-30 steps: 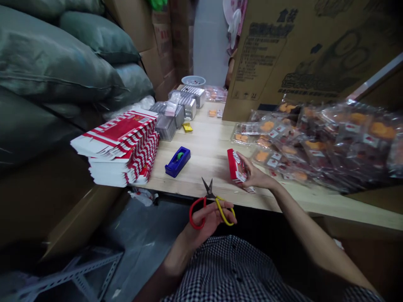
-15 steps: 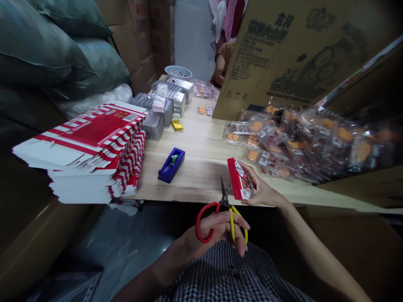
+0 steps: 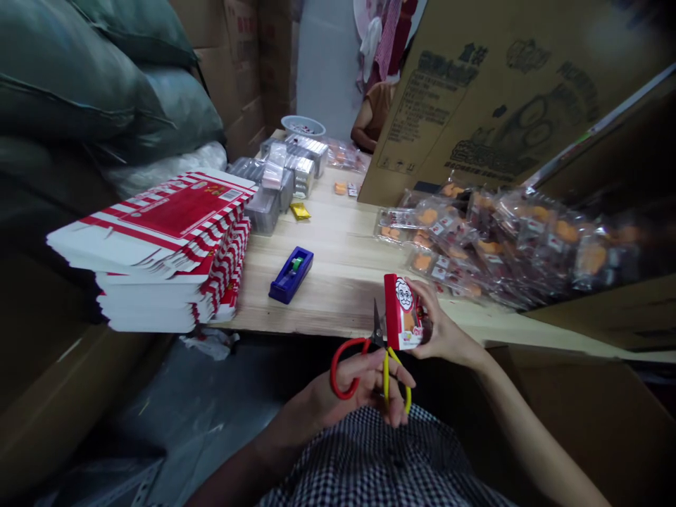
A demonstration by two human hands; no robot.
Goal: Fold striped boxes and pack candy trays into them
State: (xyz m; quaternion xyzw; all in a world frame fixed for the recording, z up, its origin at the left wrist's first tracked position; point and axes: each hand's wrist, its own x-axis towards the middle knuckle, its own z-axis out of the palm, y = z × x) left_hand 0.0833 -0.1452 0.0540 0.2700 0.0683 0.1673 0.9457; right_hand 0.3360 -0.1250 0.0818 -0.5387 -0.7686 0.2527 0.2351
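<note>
Wears a blk/wht check top (image 3: pixel 359 468), w/ forearms (image 3: pixel 533 422), L hand (image 3: pixel 370 382) & R hand (image 3: pixel 448 336) bare.

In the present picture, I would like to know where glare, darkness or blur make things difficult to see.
Head view: glare streaks the clear packets, the rightmost ones blurred; head view: the right edge is very dark, while the red box and scissors look fairly sharp.

A pale grey wall (image 3: pixel 324 77) stands beyond the wood-topped table (image 3: pixel 338 246); dim light falls on the grey floor (image 3: pixel 205 408), where 1 perforated metal frame (image 3: pixel 148 482), perhaps a shelf rack, sits lower left.
</note>
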